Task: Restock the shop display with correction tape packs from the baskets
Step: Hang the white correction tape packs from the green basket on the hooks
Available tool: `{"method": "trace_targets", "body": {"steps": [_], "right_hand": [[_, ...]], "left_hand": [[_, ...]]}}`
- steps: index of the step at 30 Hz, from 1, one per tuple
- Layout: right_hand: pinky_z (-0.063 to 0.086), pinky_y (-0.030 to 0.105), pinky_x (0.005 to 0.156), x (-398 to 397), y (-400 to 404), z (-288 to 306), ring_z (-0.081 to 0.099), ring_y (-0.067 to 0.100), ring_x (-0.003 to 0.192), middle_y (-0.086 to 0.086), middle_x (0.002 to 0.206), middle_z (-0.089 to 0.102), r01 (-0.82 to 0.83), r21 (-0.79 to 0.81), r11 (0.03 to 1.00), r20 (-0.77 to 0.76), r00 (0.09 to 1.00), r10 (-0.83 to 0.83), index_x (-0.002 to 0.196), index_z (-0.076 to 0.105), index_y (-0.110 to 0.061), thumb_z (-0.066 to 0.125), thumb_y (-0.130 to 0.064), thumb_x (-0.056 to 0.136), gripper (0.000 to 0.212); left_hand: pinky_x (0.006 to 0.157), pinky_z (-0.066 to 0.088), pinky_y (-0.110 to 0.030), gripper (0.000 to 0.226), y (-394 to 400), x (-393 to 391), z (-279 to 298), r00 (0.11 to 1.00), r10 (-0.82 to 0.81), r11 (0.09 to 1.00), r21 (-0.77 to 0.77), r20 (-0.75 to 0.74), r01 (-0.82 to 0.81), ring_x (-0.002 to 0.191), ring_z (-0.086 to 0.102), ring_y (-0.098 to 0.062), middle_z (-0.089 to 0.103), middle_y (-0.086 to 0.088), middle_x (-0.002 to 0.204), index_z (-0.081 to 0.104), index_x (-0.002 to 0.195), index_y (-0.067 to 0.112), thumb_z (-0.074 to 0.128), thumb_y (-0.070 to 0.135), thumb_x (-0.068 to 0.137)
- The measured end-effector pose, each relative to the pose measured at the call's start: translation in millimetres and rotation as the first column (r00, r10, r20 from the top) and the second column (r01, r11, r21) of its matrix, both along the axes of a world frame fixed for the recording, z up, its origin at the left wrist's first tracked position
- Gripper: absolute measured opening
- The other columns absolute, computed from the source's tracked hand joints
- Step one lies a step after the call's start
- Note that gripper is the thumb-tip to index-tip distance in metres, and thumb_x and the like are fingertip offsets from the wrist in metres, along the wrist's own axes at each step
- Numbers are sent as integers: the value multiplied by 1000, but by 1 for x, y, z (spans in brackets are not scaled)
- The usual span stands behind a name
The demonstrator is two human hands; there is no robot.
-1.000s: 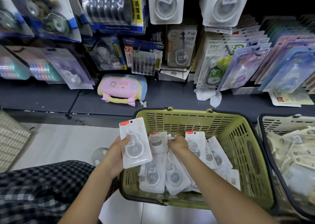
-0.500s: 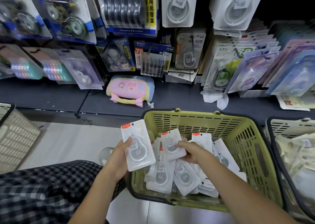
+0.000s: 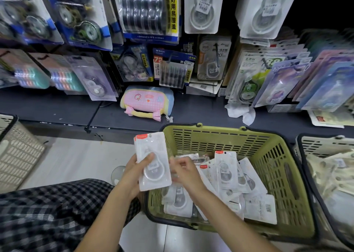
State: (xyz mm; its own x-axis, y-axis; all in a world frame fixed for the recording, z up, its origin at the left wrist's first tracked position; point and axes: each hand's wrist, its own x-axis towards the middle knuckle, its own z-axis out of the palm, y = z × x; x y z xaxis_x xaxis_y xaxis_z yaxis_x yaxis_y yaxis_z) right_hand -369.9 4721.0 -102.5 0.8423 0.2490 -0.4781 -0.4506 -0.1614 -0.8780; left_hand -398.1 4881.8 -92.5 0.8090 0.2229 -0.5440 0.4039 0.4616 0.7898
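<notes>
Your left hand (image 3: 132, 172) grips a white correction tape pack (image 3: 152, 161) just left of the green basket (image 3: 283, 167), its thumb across the clear blister and the other fingers behind the card, so the pack stands nearly upright with its red tab at the top. Your right hand (image 3: 184, 172) is over the basket's left end, just beside that pack; its fingers (image 3: 181, 162) are curled at the pack's right edge, where motion blur hides what they hold, so you cannot tell whether they pinch a second pack or nothing. Inside the basket, loose correction tape packs (image 3: 228, 177) lie overlapping, some face up, some showing a barcode. Beyond the basket, the dark shelf (image 3: 201, 111) carries a pink pencil case (image 3: 147, 102) and crumpled white paper (image 3: 240, 112); above them, blister-carded tape dispensers hang on the display (image 3: 149, 14). To the basket's right is a cream basket (image 3: 325, 142) filled with pale packets. Left of the basket, your checked trouser leg (image 3: 44, 211) lies over the white floor (image 3: 80, 161).
</notes>
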Motion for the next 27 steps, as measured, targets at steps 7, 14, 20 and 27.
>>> {"method": "trace_targets", "body": {"steps": [7,14,20,27], "right_hand": [[48,31,80,-2,24,-62,61,26,106,5,117,64,-221,-612,759,-24,965,262,123,51,-15,61,-45,86,48],[47,29,78,21,-20,-38,63,27,99,10,109,67,20,-445,895,42,999,-2,106,65,-10,56,-10,88,20],[57,26,62,39,-62,35,72,17,77,4,88,74,69,191,979,-4,998,-69,97,63,-5,59,-7,91,7],[50,29,70,10,10,21,57,15,76,3,82,58,-71,18,997,106,992,69,81,52,-13,65,-27,88,20]], "left_hand": [[79,56,-45,58,22,-7,0,992,126,988,-86,-7,-126,95,67,-31,68,-16,115,54,132,9,67,26,78],[76,58,-47,60,20,-7,1,999,51,991,-125,6,-50,99,68,-32,69,-15,117,56,131,13,65,38,78],[84,56,-47,68,15,-1,3,1000,-29,989,-145,-9,27,109,65,-32,68,-13,121,57,129,17,57,59,75],[62,58,-31,68,1,-5,8,990,-131,989,80,48,127,87,73,-23,75,-6,99,53,127,15,82,28,67]]}}
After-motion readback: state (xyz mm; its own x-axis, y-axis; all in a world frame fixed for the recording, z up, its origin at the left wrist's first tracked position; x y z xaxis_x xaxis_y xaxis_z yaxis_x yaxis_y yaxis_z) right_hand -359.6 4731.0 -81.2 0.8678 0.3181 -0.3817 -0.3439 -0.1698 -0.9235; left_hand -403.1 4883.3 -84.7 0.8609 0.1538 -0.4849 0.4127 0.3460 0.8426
